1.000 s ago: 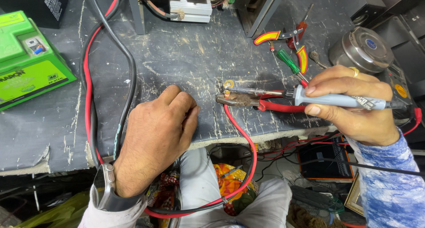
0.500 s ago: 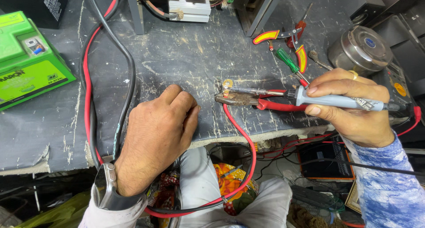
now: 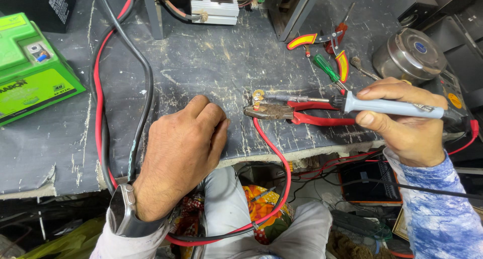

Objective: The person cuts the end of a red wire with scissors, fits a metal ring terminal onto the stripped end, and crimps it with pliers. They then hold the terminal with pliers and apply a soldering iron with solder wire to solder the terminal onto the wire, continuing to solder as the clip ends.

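right hand (image 3: 410,125) at 3 o'clock, fingers closed around a grey soldering iron (image 3: 387,106), tip on the brass lug (image 3: 258,95) clamped in red-handled pliers (image 3: 292,114) at centre of the worktop (image 3: 201,62). left hand (image 3: 178,156) rests curled and empty at 7 o'clock, just left of the pliers. risk: hot tip slipping toward the left knuckles, or scorching the red cable (image 3: 276,158) insulation.
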